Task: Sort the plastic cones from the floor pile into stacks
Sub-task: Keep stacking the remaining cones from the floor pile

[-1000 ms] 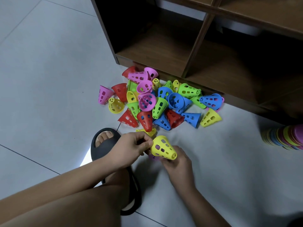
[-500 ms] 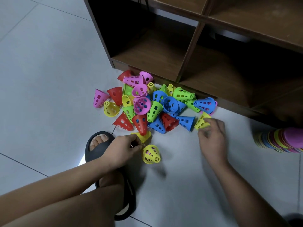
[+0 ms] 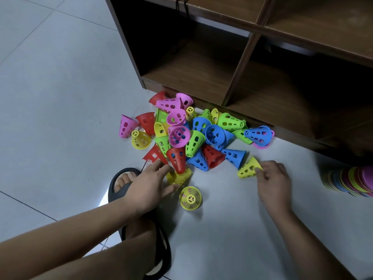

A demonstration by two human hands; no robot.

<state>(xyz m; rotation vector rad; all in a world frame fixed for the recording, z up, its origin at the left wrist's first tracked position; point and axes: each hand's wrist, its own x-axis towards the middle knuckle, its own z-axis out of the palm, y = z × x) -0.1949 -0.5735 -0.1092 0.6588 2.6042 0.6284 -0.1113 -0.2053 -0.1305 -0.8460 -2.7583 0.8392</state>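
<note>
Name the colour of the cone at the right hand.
Yellow. The right hand pinches that cone; the head view shows it best.

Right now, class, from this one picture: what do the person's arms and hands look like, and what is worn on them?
Both forearms are bare to the frame edge; no sleeves show. The left hand and right hand carry no visible gloves, rings, watch or bands. The only worn item in view is a black slide sandal on one foot.

Multicolour perforated cones (image 3: pixel 179 136) in pile, yellow cone (image 3: pixel 247 169) on side at rt edge, stack (image 3: pixel 349 181) lying far rt.
</note>
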